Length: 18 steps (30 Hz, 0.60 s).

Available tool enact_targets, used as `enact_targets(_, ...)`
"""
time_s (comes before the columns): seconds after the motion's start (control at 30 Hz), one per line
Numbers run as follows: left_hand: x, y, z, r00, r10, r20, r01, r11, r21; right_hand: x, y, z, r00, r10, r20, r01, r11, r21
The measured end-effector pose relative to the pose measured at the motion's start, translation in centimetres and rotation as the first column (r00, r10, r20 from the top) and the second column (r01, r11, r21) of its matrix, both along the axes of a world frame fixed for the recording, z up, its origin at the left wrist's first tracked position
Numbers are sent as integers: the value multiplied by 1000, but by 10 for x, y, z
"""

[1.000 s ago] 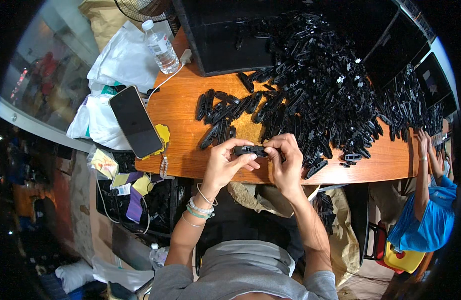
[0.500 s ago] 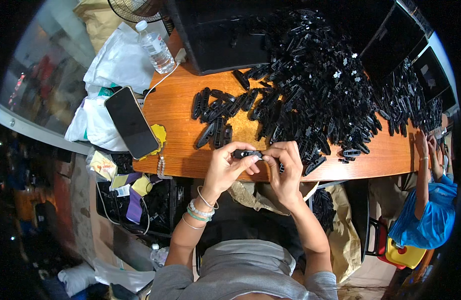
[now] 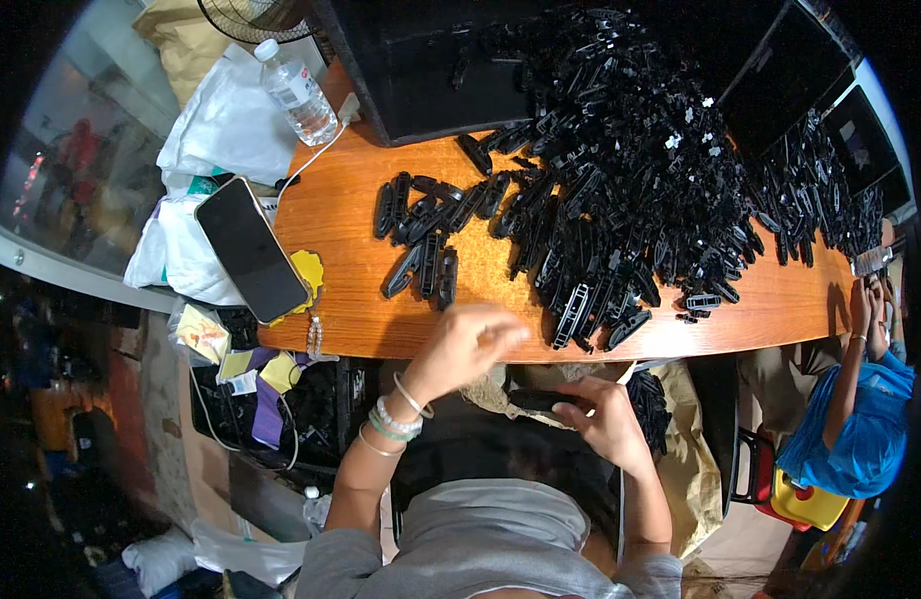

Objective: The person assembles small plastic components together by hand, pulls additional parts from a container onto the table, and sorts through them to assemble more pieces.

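Both hands have parted: your left hand [image 3: 467, 344] lifts empty, blurred, over the bench's [image 3: 350, 260] near edge; your right hand [image 3: 602, 419] grips one black part [image 3: 542, 400] below it. Large pile [image 3: 630, 180] remains; few laid out.

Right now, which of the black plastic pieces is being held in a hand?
The black piece below the table edge; the right hand holds it over the lap. All the others lie on the table, none in a hand.
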<state>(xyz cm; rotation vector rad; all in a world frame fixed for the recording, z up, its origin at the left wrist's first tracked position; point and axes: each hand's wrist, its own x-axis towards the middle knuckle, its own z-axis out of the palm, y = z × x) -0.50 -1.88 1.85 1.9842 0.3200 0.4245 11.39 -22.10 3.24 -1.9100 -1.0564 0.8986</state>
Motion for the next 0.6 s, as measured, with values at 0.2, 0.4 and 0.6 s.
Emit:
enact_targets(0.2, 64, 21, -15, 954, 293, -66, -250, 896, 367, 7, 42, 3, 928, -279, 249, 208, 939, 275)
enact_targets(0.4, 77, 24, -23, 940, 326, 99, -340, 887, 312, 56, 124, 0, 628, -284, 724, -80, 902, 424)
enact_targets(0.6, 70, 16, -11, 900, 432, -56, -410, 882, 232, 78, 157, 0, 534, 206, 820, -340, 940, -15)
